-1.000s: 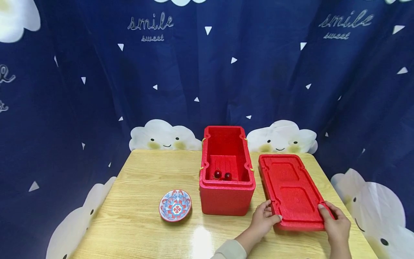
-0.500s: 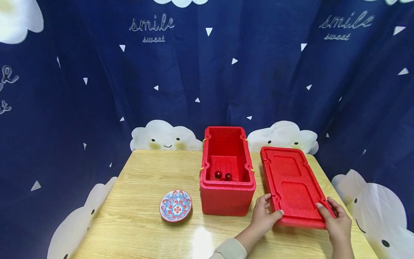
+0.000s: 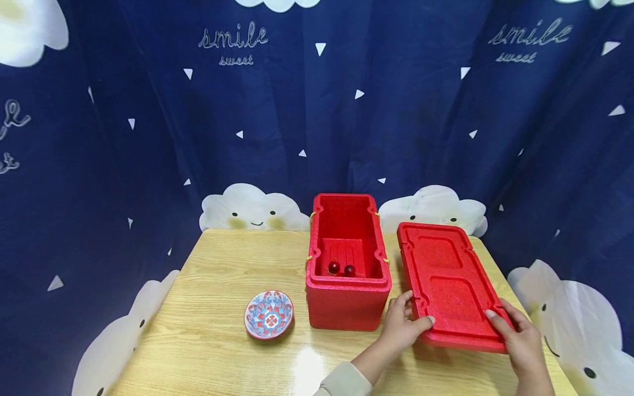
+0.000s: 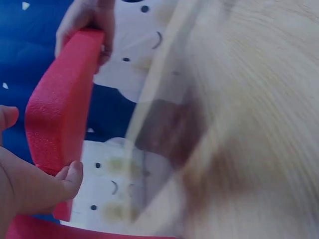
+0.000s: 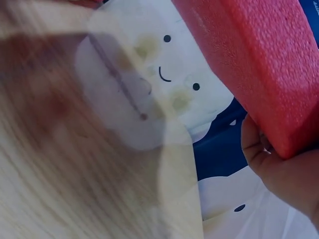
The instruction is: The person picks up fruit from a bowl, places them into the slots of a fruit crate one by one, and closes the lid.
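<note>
A red foam lid (image 3: 453,286) with two recessed panels on its upper face is held off the table, right of the red foam box (image 3: 349,305). My left hand (image 3: 400,324) grips its near left corner, thumb on top and fingers at the side. At the near right edge my right hand (image 3: 517,338) grips it the same way. Beneath the lid in the left wrist view (image 4: 65,104) there is a gap above the tabletop. The box stands open, with two dark red cherries (image 3: 334,267) visible on its floor.
A small bowl (image 3: 268,314) with a blue and red pattern sits left of the box on the wooden table (image 3: 213,352). Yellow cord loops (image 3: 309,258) show on the box's sides. A dark blue curtain (image 3: 277,110) hangs behind the table.
The far end of the lid has risen and shifted slightly away from me, held in both hands. My hands have moved a little up with it. Box and bowl stay put.
</note>
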`<state>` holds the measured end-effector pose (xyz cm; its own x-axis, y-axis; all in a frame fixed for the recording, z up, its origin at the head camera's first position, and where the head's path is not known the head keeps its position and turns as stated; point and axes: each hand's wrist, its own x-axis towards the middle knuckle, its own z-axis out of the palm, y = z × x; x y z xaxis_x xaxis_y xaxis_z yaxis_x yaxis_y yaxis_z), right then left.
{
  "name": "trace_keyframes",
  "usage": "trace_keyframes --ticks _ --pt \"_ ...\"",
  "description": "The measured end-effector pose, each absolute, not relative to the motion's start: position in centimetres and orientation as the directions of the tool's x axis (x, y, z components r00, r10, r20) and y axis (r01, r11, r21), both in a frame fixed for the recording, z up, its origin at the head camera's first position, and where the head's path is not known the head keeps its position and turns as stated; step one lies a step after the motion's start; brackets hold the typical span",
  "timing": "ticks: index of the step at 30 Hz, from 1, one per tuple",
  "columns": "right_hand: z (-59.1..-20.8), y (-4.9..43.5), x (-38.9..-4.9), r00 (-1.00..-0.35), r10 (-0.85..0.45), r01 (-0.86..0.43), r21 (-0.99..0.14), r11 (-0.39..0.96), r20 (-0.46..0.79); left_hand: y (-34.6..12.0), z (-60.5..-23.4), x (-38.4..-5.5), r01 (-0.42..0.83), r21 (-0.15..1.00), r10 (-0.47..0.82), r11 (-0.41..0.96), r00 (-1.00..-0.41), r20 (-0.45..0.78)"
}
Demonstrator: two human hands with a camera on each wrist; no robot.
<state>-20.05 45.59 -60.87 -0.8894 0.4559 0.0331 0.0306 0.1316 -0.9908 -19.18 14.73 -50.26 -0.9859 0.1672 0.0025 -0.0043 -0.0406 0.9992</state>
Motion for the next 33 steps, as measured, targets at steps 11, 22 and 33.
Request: trace_keyframes --ticks 11,22,33 --pt "-56.6 44.2 -18.8 -0.947 0.315 -0.142 -0.965 -0.223 0.066 13.6 -46.4 -18.2 -0.037 0.998 0.224 0.041 -0.974 -0.045" --pt "-45.3 36.9 -15.5 -0.966 0.191 -0.234 -0.900 -0.368 0.173 12.2 -42.0 -17.5 0.066 0.997 0.239 0.040 -0.970 0.055" --pt "-42.7 33.2 -16.7 -0.966 0.118 -0.254 -0.922 -0.294 0.228 9.4 -40.4 -19.5 0.181 0.982 0.177 0.057 -0.970 0.168"
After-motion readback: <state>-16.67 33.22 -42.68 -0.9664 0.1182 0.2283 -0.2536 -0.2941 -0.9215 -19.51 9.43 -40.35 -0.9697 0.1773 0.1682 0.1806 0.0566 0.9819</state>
